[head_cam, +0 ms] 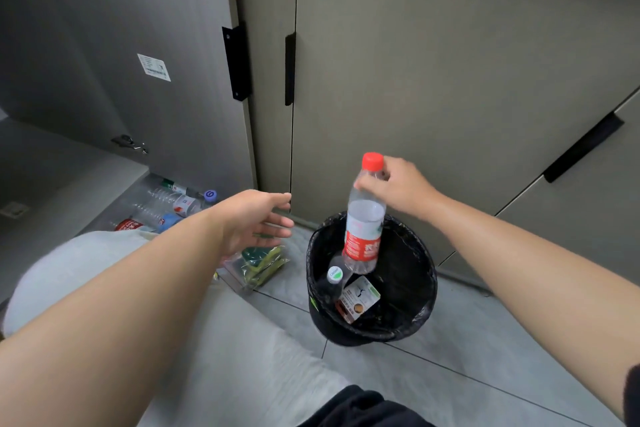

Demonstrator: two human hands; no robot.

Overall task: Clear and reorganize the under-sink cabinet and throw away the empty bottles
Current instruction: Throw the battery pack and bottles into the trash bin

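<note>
The right hand (398,189) is over the bin (408,288), its fingers (377,180) pinched narrow round the neck of a bottle (363,218) just under the red cap. This clear bottle with a red and white label hangs nearly upright, leaning a little, with its base over the bin's mouth; whether the base has dropped below the rim cannot be told. Inside the black-lined bin lie a second bottle (334,276) with a white cap, towards the bin's left side, and a printed card pack (358,298) just beside it. The left hand (258,218) hovers to the left of the bin, holding nothing, palm turned inward and fingers wide and relaxed. Below that hand, on the floor (450,374) just left of the bin, lies a clear bag (258,265) of green and yellow sponges. Further left of the bin, the cabinet (104,191) is open, its door (138,45) swung out, and several clear bottles (166,204) lie on their sides on its floor, one with a blue cap, one with a red label. Behind the bin stand closed grey doors (450,80) with black handles. The bin itself rests on grey floor tiles, close to those doors.
</note>
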